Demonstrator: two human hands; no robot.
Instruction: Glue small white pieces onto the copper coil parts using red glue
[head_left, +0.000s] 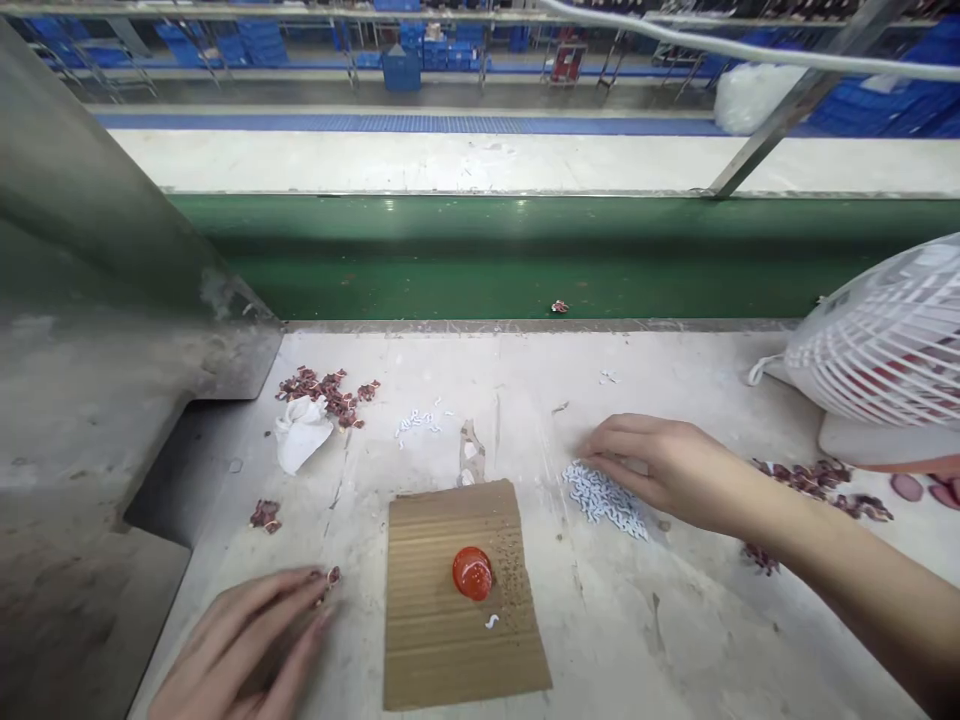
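Pale-blue pile (pixel 604 503) lies just below the right hand (pixel 667 462), its long axis running ten to four o'clock; fingertips bunched, grip impossible to tell. Farther off, toward eight, the left hand (pixel 244 640) pinches a dark-red piece (pixel 334 575).

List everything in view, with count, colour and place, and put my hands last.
Worktable: one, whitish, foreground
Cardboard: one, brown, front centre
Dome-shaped piece: one, red, on cardboard
Squiggly pieces: many, pale blue; pile under right hand, scatters behind, one on cardboard
Clusters: many, dark red; table's left and right, one on belt
Crumpled wad: one, white, left
Slatted cage: one, white, right
Belt: one, green, beyond table
Metal panel: one, grey, left
Bins: several, blue, background
Left hand: one, bare, lower left
Right hand: one, bare, at pile
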